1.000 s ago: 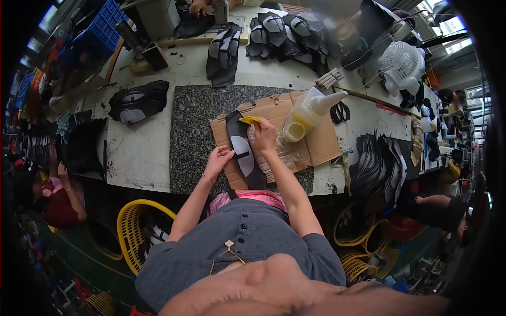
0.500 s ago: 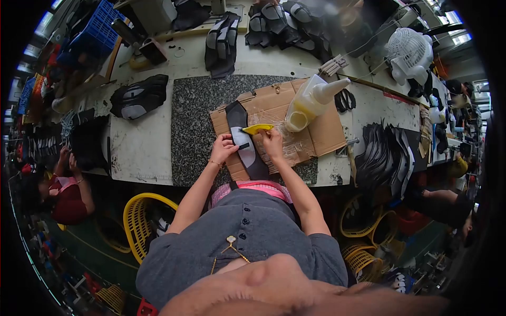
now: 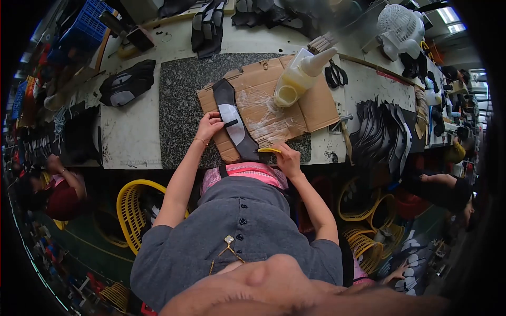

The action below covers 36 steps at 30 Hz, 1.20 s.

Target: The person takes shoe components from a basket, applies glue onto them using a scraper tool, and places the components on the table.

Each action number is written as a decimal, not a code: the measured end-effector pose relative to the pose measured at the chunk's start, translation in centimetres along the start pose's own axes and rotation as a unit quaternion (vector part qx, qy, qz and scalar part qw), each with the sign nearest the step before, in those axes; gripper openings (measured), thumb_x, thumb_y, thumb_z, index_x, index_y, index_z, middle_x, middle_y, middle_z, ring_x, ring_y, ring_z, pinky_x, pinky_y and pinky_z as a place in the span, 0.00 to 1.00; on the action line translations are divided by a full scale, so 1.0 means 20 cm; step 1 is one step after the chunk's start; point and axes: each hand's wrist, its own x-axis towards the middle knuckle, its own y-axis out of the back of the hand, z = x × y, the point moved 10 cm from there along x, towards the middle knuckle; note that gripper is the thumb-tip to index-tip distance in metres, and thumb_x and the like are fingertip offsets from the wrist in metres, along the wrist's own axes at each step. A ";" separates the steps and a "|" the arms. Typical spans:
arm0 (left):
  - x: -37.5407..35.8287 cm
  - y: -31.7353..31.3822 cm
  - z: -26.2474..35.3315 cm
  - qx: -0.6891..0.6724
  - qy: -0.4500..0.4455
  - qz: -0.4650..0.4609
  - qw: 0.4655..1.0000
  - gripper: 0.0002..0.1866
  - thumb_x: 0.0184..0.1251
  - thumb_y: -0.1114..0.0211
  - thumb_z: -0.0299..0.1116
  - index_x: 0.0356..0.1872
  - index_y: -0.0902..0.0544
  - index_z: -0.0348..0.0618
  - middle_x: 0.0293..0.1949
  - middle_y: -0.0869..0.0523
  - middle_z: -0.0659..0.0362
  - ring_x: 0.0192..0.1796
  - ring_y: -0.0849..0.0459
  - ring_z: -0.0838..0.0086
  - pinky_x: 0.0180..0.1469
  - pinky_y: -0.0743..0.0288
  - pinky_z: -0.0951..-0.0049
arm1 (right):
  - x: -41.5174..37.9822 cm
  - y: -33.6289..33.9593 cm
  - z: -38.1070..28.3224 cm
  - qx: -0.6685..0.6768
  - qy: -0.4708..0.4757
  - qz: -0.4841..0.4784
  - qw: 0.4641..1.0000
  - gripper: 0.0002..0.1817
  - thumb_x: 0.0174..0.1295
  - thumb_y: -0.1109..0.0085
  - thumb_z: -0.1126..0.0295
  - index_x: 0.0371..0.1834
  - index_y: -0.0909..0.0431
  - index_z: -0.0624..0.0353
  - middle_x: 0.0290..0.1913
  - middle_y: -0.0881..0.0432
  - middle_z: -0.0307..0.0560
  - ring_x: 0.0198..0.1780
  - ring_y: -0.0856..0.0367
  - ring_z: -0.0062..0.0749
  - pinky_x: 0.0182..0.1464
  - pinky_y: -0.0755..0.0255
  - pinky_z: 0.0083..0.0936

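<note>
A curved black piece with a grey-white panel (image 3: 230,113) lies on a glue-streaked cardboard sheet (image 3: 316,108). My left hand (image 3: 210,127) has its fingers closed at the panel's left edge, by a small black strip (image 3: 231,124) across it. Pinched in my right hand (image 3: 288,159) is a yellow tool (image 3: 270,150), its tip at the lower end of the black piece. A bottle of yellowish liquid (image 3: 298,81) with a pale nozzle rests on the cardboard, up and right of the piece.
A granite slab (image 3: 179,105) lies under the cardboard. Stacked black pieces sit at left (image 3: 128,84) and right (image 3: 382,137). A white fan (image 3: 399,31) stands at upper right, yellow baskets (image 3: 132,210) below the table. Other people are at both sides.
My right hand has moved down with the yellow tool, from the panel's middle to the piece's lower end. The whole view has shifted, so the table sits higher and further left.
</note>
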 end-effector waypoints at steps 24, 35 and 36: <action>-0.02 -0.02 -0.03 -0.156 0.211 -0.038 0.964 0.27 0.75 0.57 0.55 0.51 0.22 0.40 0.38 0.13 0.58 0.45 0.15 0.72 0.53 0.22 0.71 | 0.53 -0.13 -0.05 -0.004 -0.040 0.136 0.990 0.11 0.61 0.41 0.66 0.26 0.27 0.60 0.23 0.26 0.51 0.23 0.24 0.49 0.25 0.34 0.40; -0.02 -0.15 0.13 0.063 -0.043 -0.046 0.996 0.10 0.62 0.31 0.35 0.26 0.19 0.41 0.19 0.28 0.76 0.22 0.39 0.93 0.23 0.50 0.84 | 0.39 -0.08 -0.11 -0.156 -0.025 0.070 0.985 0.05 0.62 0.44 0.67 0.38 0.21 0.52 0.31 0.21 0.43 0.28 0.19 0.45 0.28 0.28 0.38; -0.02 -0.17 0.15 0.050 -0.070 -0.053 0.995 0.10 0.62 0.31 0.34 0.26 0.19 0.40 0.20 0.28 0.76 0.22 0.38 0.93 0.23 0.50 0.84 | 0.39 -0.09 -0.11 -0.166 -0.030 0.066 0.984 0.05 0.62 0.44 0.67 0.39 0.21 0.52 0.31 0.21 0.43 0.28 0.19 0.45 0.27 0.28 0.38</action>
